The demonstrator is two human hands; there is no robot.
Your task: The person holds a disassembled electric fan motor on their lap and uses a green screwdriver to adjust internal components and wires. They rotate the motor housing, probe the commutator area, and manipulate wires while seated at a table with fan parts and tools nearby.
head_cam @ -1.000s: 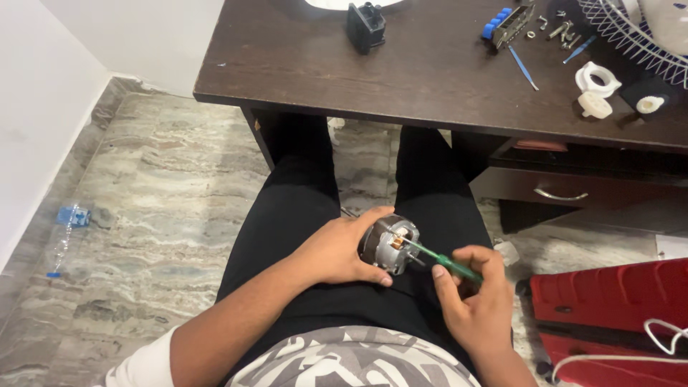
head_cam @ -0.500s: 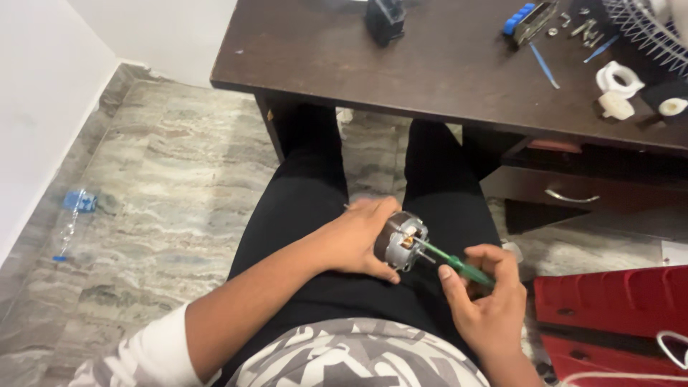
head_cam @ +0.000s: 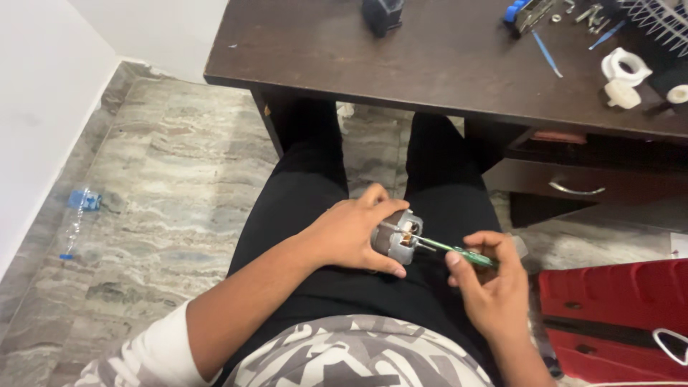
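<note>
Small motor [head_cam: 398,241] steadied on lap, left hand [head_cam: 351,233] fingers clamped round it; right hand [head_cam: 487,283] fingers pinch green screwdriver [head_cam: 459,250], tip against motor.

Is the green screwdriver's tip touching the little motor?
Touching. The head view shows the screwdriver, held in the right hand, with its metal tip running into the open end of the motor that the left hand holds.

Screwdriver [head_cam: 459,250] — flatter, lower — against motor [head_cam: 398,237]

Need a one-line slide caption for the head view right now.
Seated person's left hand steadies a small electric motor on the lap while the right hand points a green-handled screwdriver into it.
</note>
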